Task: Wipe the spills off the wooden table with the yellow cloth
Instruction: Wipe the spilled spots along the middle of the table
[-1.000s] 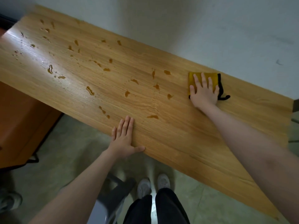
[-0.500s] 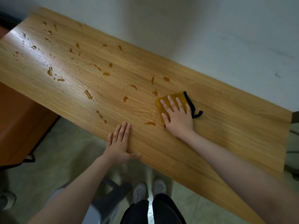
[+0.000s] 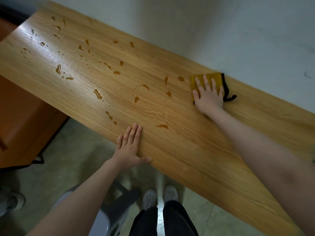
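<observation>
Not much is being cleaned up yet, honestly. The cloth [image 3: 208,79] is being pressed flat on the tabletop [image 3: 196,150] by the right hand [image 3: 208,97], way over by the far edge next to the wall [image 3: 221,31]. No real grip is being used there: the fingers are being kept straight and spread on top of the cloth, nothing curled round it. A black trim and loop are sticking out on the cloth's right side.

The stretch of tabletop to the right of the cloth is looking dry, so that part is probably being counted as done. Everything to the left is a different story. Spills [image 3: 167,93] are sitting just beside the cloth, another puddle [image 3: 162,126] is lying near the front edge, and loads more droplets [image 3: 58,68] are being left scattered all the way to the far left end.

The left hand [image 3: 130,147] is being laid flat on the front edge, fingers straight and together, holding nothing, likely just for bracing.

So roughly: early days, with most of the wiping being left for the leftward passes.
</observation>
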